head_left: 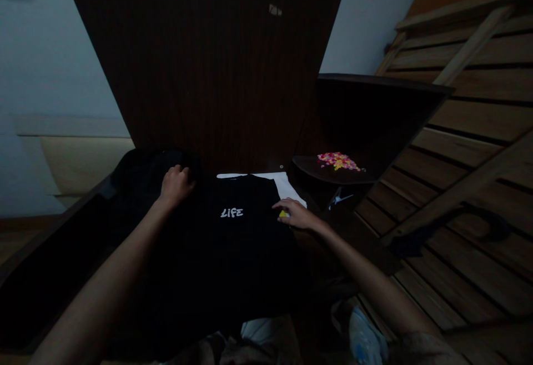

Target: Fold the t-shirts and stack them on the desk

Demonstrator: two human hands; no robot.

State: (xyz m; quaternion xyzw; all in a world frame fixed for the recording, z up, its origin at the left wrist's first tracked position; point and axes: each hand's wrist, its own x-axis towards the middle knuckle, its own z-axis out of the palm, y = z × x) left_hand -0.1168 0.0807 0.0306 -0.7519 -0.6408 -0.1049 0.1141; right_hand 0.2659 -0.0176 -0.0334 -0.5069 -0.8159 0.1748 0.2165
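Observation:
A black T-shirt (pixel 245 259) lies spread out in front of me, white lettering (pixel 231 213) on it. Under its far edge, white cloth or paper (pixel 287 188) sticks out. My left hand (pixel 177 185) rests at the far left of the shirt with curled fingers, by a dark bundle (pixel 141 181); whether dark fabric is in the fingers is hard to see. At the shirt's right edge, my right hand (pixel 296 213) has its fingers bent around a small yellow object (pixel 283 214), mostly covered by the hand.
Behind the shirt rises a dark wooden panel (pixel 216 76). Pink, red and yellow small pieces (pixel 338 160) lie on a corner shelf (pixel 310 166) at right. A slatted wooden frame (pixel 466 148) stands farther right, a dark strap (pixel 491 223) on it. Room light is dim.

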